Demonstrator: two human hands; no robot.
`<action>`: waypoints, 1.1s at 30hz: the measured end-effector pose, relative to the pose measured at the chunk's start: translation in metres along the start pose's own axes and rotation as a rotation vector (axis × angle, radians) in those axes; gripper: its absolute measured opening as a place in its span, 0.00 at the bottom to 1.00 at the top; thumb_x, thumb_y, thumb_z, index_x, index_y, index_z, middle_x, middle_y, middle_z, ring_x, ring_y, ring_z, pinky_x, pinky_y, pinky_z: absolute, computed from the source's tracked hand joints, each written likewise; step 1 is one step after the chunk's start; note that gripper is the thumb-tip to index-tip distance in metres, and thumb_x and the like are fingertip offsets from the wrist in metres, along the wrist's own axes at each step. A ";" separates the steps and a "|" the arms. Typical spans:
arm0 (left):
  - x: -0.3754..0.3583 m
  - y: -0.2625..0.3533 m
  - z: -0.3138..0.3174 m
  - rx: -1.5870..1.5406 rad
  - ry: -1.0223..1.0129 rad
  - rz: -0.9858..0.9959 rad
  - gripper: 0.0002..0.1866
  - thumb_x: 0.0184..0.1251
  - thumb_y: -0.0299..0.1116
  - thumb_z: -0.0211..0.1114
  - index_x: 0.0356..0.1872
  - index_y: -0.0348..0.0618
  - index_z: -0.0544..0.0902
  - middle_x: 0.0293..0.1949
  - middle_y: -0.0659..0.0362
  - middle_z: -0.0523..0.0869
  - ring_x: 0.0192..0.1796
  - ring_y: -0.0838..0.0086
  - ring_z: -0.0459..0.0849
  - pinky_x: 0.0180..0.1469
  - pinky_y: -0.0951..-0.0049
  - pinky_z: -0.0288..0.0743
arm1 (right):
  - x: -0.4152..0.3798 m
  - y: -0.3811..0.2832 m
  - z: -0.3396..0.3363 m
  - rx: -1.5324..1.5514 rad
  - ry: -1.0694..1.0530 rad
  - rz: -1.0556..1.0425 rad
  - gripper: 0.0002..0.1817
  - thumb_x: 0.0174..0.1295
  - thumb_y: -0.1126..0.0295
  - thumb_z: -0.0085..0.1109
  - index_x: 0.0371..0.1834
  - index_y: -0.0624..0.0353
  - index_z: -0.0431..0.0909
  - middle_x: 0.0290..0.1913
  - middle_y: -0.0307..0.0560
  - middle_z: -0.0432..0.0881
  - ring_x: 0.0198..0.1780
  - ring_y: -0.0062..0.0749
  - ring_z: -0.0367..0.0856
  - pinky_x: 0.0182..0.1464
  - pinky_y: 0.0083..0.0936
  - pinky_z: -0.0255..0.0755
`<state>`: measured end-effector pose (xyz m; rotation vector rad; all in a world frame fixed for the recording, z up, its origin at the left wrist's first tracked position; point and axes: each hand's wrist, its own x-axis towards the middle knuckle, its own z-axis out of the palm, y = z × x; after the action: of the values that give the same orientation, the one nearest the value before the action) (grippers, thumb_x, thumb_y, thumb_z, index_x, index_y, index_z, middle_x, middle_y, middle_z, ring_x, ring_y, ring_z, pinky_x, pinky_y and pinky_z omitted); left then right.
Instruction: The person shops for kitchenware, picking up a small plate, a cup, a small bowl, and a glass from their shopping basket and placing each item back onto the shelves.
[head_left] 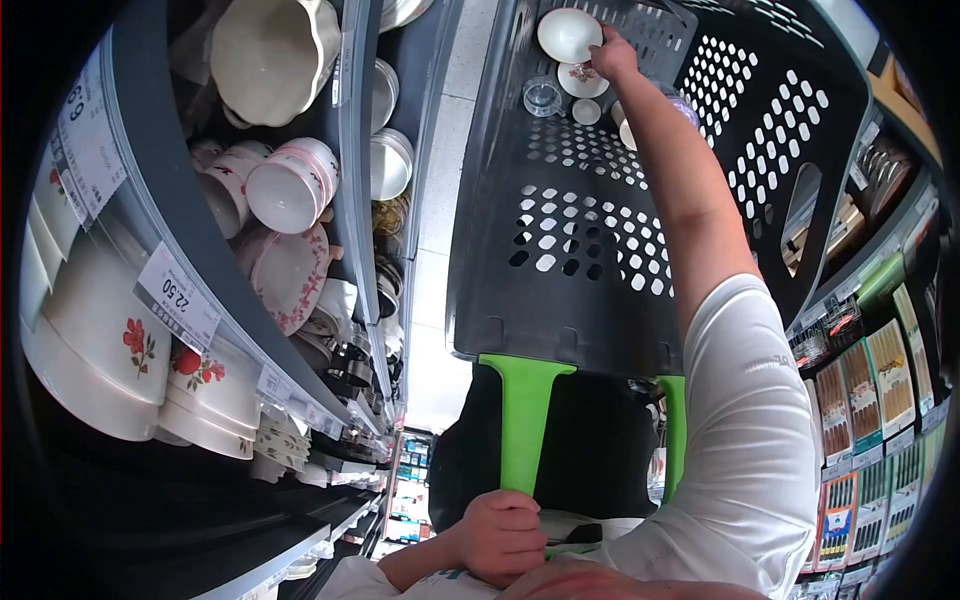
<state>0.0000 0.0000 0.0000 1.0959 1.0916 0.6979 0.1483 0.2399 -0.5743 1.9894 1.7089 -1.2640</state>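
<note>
My right hand [613, 54] reaches far into the black shopping basket [570, 315] and grips the rim of a white bowl [569, 37]. Just below that bowl lies a white dish with a red floral pattern [583, 80]. A clear glass item [541, 96] and a small white cup [586, 112] sit beside it. A white round piece [627, 134] is partly hidden behind my forearm. My left hand [503, 538] is closed around the lower end of the green handle [524, 410], near my body.
Shelves on the left hold stacked bowls [292, 185], a floral plate [290, 278] and large rose-patterned bowls [120, 340], with a price tag [178, 298] on the edge. Packaged chopsticks [861, 390] hang at the right. The tiled floor [430, 300] shows between shelf and basket.
</note>
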 end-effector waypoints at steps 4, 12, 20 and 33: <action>-0.001 0.000 0.002 0.034 0.010 -0.011 0.10 0.43 0.34 0.64 0.12 0.49 0.71 0.19 0.67 0.73 0.23 0.77 0.73 0.39 0.75 0.72 | 0.002 -0.006 0.007 -0.031 0.012 -0.013 0.31 0.51 0.61 0.61 0.61 0.50 0.65 0.50 0.55 0.78 0.53 0.44 0.76 0.56 0.32 0.68; -0.001 0.000 0.000 0.056 -0.034 -0.018 0.13 0.46 0.36 0.66 0.12 0.52 0.70 0.17 0.70 0.71 0.24 0.80 0.74 0.40 0.77 0.71 | -0.002 0.000 0.000 -0.025 0.052 -0.022 0.31 0.49 0.61 0.59 0.57 0.61 0.66 0.49 0.60 0.77 0.53 0.48 0.75 0.56 0.34 0.68; 0.001 0.000 -0.001 0.039 -0.019 0.003 0.09 0.41 0.33 0.62 0.13 0.47 0.70 0.19 0.66 0.71 0.22 0.75 0.71 0.40 0.74 0.71 | -0.040 -0.030 -0.011 0.087 0.149 -0.007 0.27 0.49 0.67 0.50 0.56 0.62 0.66 0.50 0.64 0.76 0.54 0.54 0.73 0.57 0.38 0.66; 0.015 0.004 -0.006 0.038 -0.029 -0.022 0.13 0.39 0.31 0.66 0.10 0.47 0.67 0.15 0.65 0.67 0.21 0.73 0.70 0.37 0.73 0.70 | -0.051 -0.053 -0.038 -0.071 -0.017 -0.031 0.28 0.47 0.68 0.55 0.54 0.68 0.66 0.49 0.65 0.76 0.53 0.52 0.74 0.57 0.34 0.67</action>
<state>-0.0005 0.0169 -0.0016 1.1221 1.0947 0.6442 0.1204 0.2452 -0.4966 1.9143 1.7584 -1.2091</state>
